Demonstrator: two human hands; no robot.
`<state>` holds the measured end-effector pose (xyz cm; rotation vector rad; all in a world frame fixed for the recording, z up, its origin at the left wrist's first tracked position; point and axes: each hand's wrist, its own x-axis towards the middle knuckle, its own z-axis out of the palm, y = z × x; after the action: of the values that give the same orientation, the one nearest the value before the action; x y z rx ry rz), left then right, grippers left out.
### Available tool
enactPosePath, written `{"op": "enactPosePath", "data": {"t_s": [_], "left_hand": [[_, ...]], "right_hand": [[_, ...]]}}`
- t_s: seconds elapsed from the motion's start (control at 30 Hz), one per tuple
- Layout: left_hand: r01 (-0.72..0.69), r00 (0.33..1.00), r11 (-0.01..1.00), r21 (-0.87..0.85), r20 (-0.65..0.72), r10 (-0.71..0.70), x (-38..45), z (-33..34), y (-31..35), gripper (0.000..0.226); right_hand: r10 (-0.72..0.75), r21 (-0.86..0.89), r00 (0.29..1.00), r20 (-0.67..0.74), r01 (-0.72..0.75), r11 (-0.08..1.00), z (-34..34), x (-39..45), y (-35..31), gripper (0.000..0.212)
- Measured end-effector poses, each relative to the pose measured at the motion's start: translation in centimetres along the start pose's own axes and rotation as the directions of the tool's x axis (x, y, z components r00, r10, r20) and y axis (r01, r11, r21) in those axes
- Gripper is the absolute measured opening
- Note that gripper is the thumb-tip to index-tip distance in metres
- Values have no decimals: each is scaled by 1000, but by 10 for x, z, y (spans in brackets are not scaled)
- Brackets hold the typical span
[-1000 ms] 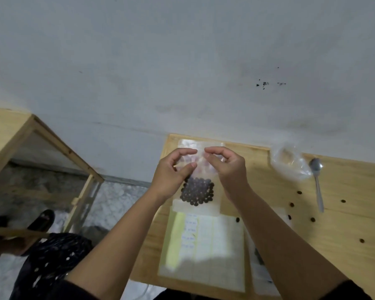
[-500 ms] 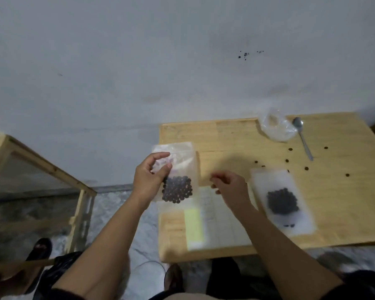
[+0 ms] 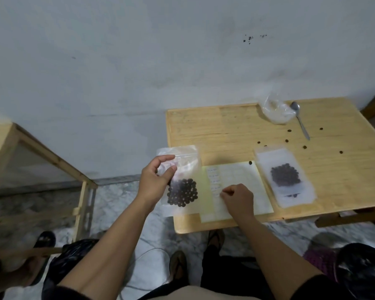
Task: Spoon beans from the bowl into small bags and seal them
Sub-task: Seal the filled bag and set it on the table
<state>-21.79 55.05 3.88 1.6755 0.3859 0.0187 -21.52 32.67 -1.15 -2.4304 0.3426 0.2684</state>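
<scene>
Clear bean bag (image 3: pixel 180 182) hangs upright—pinched by left hand (image 3: pixel 155 181); right hand (image 3: pixel 238 199) clenched, pinch unclear.

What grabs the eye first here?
The left hand holds up a clear bag of dark beans at the wooden table's left edge. A second filled bag lies flat to the right, with loose beans scattered near the spoon behind it.

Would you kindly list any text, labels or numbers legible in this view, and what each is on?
None can be read.
Sheet of labels under the right hand: rows of small print, too blurred.
Held bag and bag on the table: no print visible.
</scene>
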Motion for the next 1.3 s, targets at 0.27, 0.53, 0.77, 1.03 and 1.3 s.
{"op": "enactPosePath", "data": {"t_s": [0.27,0.53,0.77,1.03,1.3], "left_hand": [[26,1000,1000,-5,15,-25,2,-3,3,22],[6,999,1000,-14,38,-5,4,-4,4,21],[4,1000,1000,-30,29,-3,13,1,16,21],[-37,999,994,-102,20,39,29,22,50,21],[-56,998,980,-193,-16,54,35,39,75,20]], "right_hand": [[22,14,1000,-21,-22,1000,3,2,-2,13],[59,13,997,44,-60,998,2,4,-13,8],[-111,346,993,-34,116,931,-48,9,-73,3],[-280,426,960,2,252,869,-76,16,-145,6],[-331,328,939,-94,343,880,-88,38,-158,7]]}}
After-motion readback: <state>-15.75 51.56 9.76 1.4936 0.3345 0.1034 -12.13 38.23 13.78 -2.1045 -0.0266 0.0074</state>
